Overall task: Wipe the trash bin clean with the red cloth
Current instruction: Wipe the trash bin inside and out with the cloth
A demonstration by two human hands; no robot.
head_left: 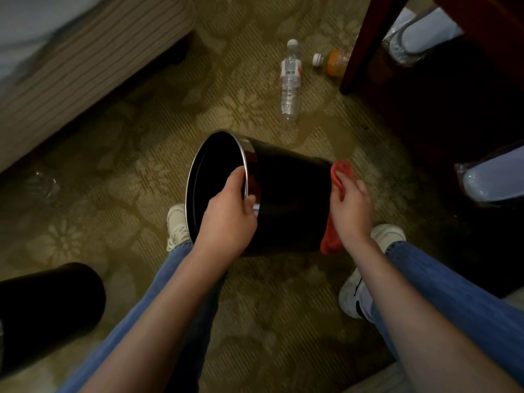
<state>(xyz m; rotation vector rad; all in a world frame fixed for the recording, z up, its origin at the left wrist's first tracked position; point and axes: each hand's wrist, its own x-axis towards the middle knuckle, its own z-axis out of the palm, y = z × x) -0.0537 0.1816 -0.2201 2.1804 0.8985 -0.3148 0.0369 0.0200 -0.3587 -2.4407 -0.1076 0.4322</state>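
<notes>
I am holding the black trash bin (pixel 286 194) tipped on its side above the carpeted floor (pixel 127 171), its opening facing left. My left hand (pixel 229 214) is gripping the chrome rim, fingers (pixel 236 177) hooking inside and thumb outside. My right hand (pixel 351 205) is clutching the red cloth (pixel 330 242) and pressing it against the bin's base. A clear water bottle (pixel 289 80) is lying on the carpet beyond.

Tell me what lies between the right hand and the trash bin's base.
Only the red cloth. In the head view, the right hand holds it against the base of the tipped trash bin.
</notes>
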